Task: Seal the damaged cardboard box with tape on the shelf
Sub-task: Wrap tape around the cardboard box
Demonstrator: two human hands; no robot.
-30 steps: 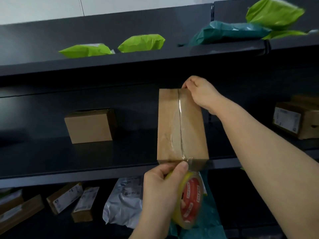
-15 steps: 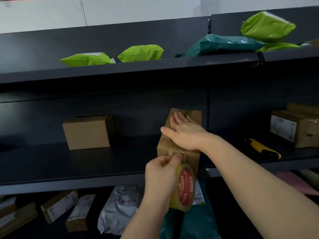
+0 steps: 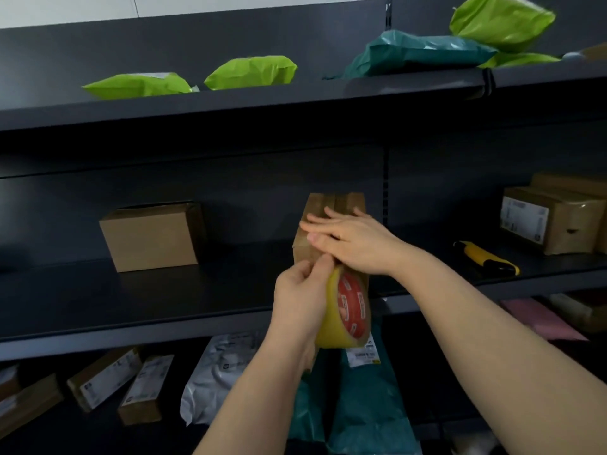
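- Dark metal shelf (image 3: 131, 300) carries the cardboard box (image 3: 331, 205), green bags (image 3: 249, 72) above.
- Right hand (image 3: 354, 241) has turned across the box, fingers straight; left hand (image 3: 300, 293) grips the tape roll (image 3: 351, 307).

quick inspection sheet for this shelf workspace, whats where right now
surface: dark middle shelf, carries the boxes
job's things: cardboard box near the shelf front; yellow tape roll at its near lower edge
clutter: plain box left; yellow knife and labelled boxes right
grippers: left hand grips the tape roll; right hand lies flat on the cardboard box
cables: nothing seen
surroundings: green bags and teal bag on top shelf; parcels below
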